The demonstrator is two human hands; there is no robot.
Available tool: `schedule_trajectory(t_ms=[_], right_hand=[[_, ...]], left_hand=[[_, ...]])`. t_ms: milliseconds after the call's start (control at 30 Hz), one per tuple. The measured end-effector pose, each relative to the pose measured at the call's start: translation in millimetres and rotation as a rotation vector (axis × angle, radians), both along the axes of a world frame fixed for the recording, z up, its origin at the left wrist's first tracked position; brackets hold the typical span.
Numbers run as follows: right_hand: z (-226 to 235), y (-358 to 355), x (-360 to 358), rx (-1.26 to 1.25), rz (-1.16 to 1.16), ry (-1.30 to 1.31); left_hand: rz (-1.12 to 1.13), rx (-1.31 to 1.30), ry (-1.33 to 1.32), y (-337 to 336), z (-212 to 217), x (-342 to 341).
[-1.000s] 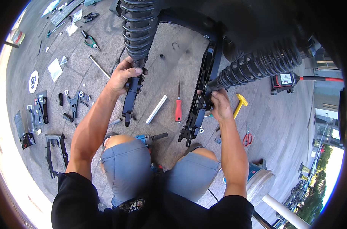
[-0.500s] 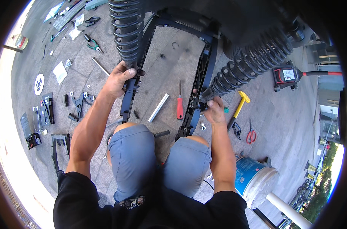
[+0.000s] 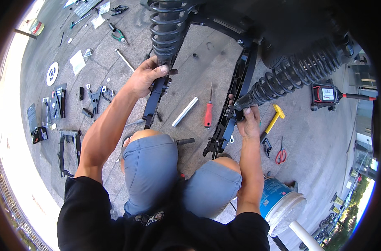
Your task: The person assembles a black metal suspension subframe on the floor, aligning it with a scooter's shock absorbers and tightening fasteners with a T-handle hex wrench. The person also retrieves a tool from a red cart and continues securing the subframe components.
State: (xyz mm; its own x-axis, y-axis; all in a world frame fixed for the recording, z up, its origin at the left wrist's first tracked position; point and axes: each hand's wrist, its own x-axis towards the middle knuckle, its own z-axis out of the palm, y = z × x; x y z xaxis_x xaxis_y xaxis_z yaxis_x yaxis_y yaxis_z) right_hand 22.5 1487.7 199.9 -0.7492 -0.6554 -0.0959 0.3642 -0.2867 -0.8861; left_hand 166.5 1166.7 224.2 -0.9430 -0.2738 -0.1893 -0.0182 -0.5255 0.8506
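Note:
My left hand (image 3: 145,79) is closed round the lower end of the left coil-spring shock absorber (image 3: 168,39), beside the left arm of a black metal frame (image 3: 153,106). The thumb lies across the front of that end. On the other side, my right hand (image 3: 250,122) grips the lower end of the right shock absorber (image 3: 297,69), where it meets the right arm of the frame (image 3: 243,73). One fingertip shows on that arm's inner side; the other fingers are partly hidden. Between the arms, a red-handled screwdriver (image 3: 208,113) and a silver tube (image 3: 185,111) lie on the paving.
A yellow hammer (image 3: 274,119), red-handled scissors (image 3: 281,155) and a blue-and-white bucket (image 3: 278,203) are at right, with a red-and-black floor jack (image 3: 325,94) beyond. Pliers (image 3: 118,34), a metal rod (image 3: 124,59), a white disc (image 3: 52,73) and black brackets (image 3: 95,99) lie at left.
The whole scene has shifted rightward in the picture, as my view has turned. Both hands keep their hold on the shock absorbers' lower ends.

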Motion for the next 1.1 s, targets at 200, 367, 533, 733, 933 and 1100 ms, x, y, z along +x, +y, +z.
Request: schedule_trajectory(t_ms=[200,367,533,733,933,1100], right_hand=[[2.4,-0.7,6.4,-0.033,-0.033,-0.024],[6.1,-1.5,7.4,-0.031,0.025,-0.058],[1.4,-2.9,7.8,-0.054,-0.03,-0.064],[-0.8,-5.9,5.4,-0.041,-0.058,-0.082],[10.4,-8.9,6.2,-0.052,-0.049,0.02],[13.0,-10.2,2.6,0.148,-0.052,0.057]], left_hand=[[0.017,-0.053,-0.048,2.9,10.0,13.9],[0.05,-0.113,-0.077,2.9,12.9,19.6],[0.095,-0.238,-0.109,6.7,13.0,20.9],[0.139,-0.373,-0.193,7.5,9.7,12.2],[0.146,-0.322,-0.163,6.5,12.3,7.5],[0.19,-0.33,-0.143,10.8,13.5,2.6]])
